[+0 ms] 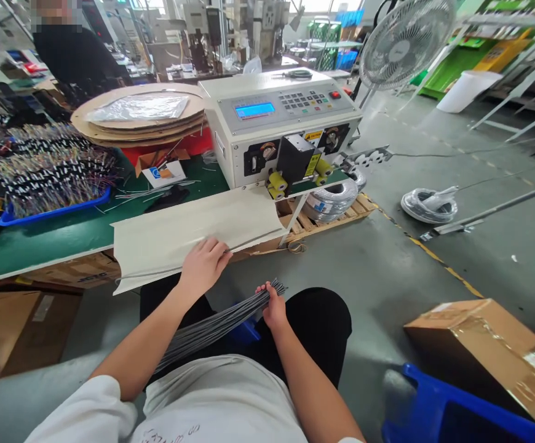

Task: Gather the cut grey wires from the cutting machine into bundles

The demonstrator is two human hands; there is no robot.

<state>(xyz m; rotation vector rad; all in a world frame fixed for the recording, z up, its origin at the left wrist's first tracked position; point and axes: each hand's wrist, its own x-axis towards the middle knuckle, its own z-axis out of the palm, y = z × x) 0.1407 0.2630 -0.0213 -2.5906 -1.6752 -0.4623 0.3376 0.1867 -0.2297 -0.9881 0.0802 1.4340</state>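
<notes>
In the head view, my left hand (204,266) rests on the cream-coloured tray (166,231), its fingers closed over a single grey wire (256,238). That wire lies along the tray's front edge and sticks out on both sides of the hand. My right hand (273,307) is wrapped round a bundle of grey wires (216,321) close to its right end. The bundle runs down to the left across my lap, where my left forearm hides part of it. Behind the tray stands a wire-cutting machine (286,104) with a lit blue screen and yellow rollers.
Cardboard discs (138,117) with a plastic bag on top lie left of the machine. A blue tray (55,209) holds many wire pieces. Wire coils (332,200) sit on a pallet. A fan (401,46), a cardboard box (484,351) and a blue stool (452,400) are to the right. A person (76,49) is at back left.
</notes>
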